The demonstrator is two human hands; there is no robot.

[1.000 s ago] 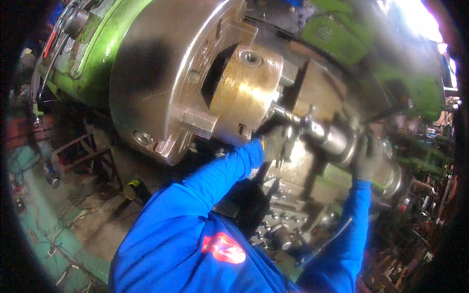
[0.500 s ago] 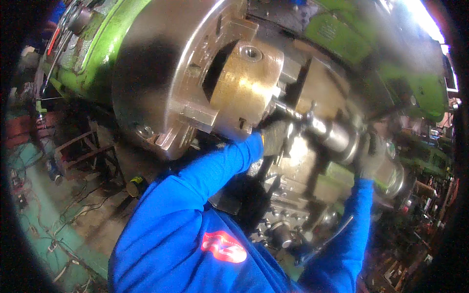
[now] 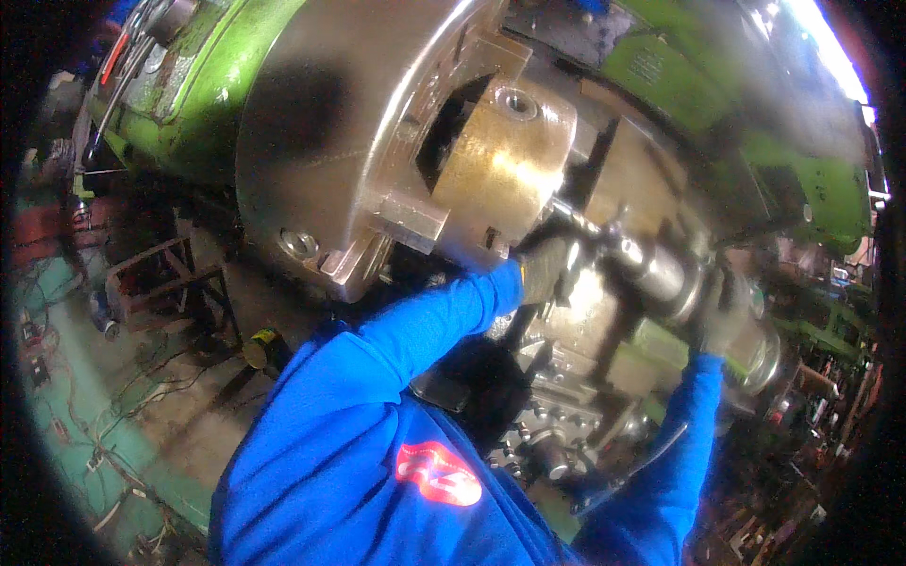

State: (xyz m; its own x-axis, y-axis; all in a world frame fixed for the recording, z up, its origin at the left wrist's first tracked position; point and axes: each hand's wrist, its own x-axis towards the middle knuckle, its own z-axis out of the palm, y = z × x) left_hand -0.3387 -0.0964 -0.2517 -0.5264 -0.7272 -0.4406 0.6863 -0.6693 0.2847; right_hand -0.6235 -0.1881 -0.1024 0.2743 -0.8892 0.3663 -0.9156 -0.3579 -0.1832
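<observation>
A brass-coloured cylindrical workpiece (image 3: pixel 505 170) with a round hole is clamped in the jaws of a big lathe chuck (image 3: pixel 311 123). A slim metal shaft (image 3: pixel 574 216) runs from its face to the steel tailstock barrel (image 3: pixel 651 267). My left hand (image 3: pixel 547 271), in a dark glove, is at that shaft, just right of the workpiece; its fingers are smeared and partly hidden. Gloved too, my right hand (image 3: pixel 725 311) curls over the round metal part (image 3: pixel 760 358) behind the barrel. Its fingertips are blurred.
Below my hands is the machine carriage with a bolted block (image 3: pixel 557 424). Green machine housing (image 3: pixel 679 75) stands at the back, and a green headstock (image 3: pixel 179 104) at far left. Cables (image 3: pixel 104 462) lie on the floor at left, near a metal frame (image 3: pixel 170 274).
The view has shifted, so the chuck and workpiece appear farther right and slightly lower. Both hands keep their places at the shaft and the tailstock.
</observation>
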